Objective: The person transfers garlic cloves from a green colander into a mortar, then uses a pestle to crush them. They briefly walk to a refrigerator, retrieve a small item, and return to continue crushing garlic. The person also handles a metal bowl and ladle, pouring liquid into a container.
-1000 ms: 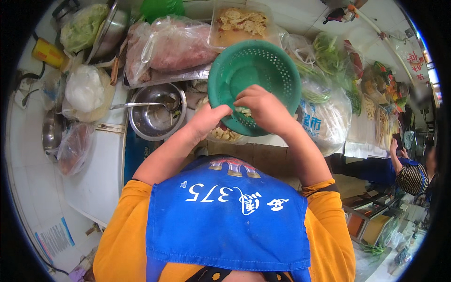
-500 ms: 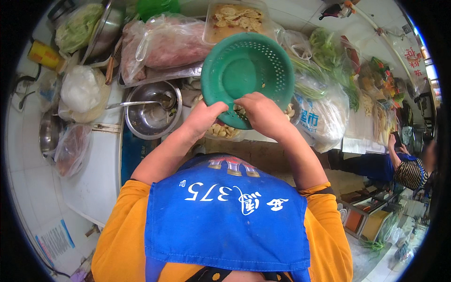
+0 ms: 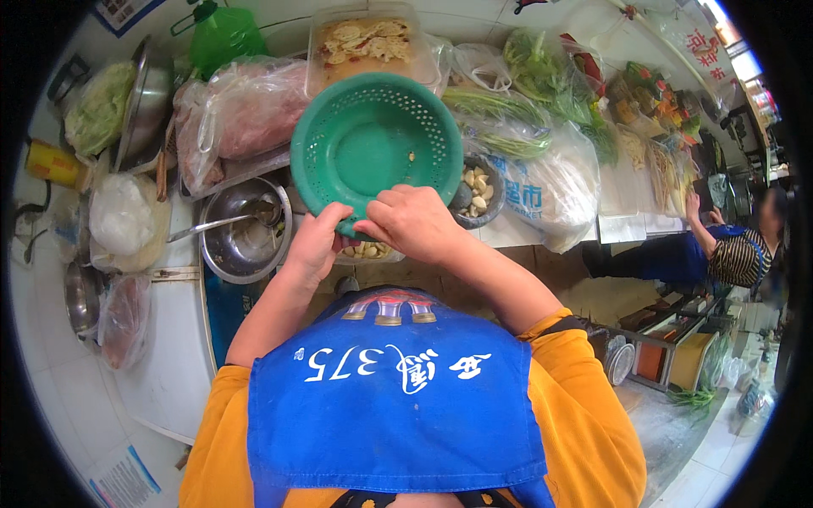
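One round green perforated plastic colander [image 3: 360, 152], 12 o'clock from the torso [image 3: 394, 415] | left hand [image 3: 317, 243] gripping its 6-o'clock rim; right hand [image 3: 417, 222] alongside, grasp indeterminate | change: right hand shifted from interior to rim; handling likely now concerns the vessel.

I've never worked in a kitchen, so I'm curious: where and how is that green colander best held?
The green colander is probably best taken by its near rim, from the person's side, where the left hand and right hand meet it. Its round mouth faces up, that stretch lies closest to the body, and the thin edge should suit a pinch.
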The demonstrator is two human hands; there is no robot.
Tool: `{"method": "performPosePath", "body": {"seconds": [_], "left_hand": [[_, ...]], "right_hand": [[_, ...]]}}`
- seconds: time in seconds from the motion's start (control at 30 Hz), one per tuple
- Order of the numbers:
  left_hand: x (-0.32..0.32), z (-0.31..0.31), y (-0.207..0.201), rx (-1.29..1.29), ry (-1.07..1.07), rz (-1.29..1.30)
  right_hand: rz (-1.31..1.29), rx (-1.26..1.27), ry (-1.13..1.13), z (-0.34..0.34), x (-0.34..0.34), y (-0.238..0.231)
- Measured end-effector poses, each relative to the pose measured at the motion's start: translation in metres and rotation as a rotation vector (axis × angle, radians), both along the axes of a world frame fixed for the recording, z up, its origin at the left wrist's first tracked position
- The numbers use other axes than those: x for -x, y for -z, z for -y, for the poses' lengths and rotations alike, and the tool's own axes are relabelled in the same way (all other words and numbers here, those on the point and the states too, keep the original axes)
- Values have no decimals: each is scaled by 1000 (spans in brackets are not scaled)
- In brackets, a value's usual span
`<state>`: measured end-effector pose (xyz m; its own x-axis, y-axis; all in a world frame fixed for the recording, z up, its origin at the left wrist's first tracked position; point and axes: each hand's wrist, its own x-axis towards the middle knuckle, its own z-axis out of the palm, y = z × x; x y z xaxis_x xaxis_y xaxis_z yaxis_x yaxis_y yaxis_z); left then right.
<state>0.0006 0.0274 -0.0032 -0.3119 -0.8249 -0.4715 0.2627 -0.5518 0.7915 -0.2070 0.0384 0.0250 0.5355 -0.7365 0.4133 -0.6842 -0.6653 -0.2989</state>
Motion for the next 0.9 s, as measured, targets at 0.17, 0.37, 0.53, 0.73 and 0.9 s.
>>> {"method": "performPosePath", "body": {"seconds": [0.17,0.37,0.53,0.73,0.9], "left_hand": [[-1,1,7,32,-11,-50],[-5,1,14,33,14,-22],[2,-2,4,57,-9,-1],[7,-2,6,81,1,-10],[-15,4,33,213,215,-122]], "right_hand": [[280,67,192,12,21,-11],[708,-107,755,18,94,6],[437,6,690,11,104,34],[728,-541,658,11,83,7],[1132,-1000,349,-10,98,-19]]}}
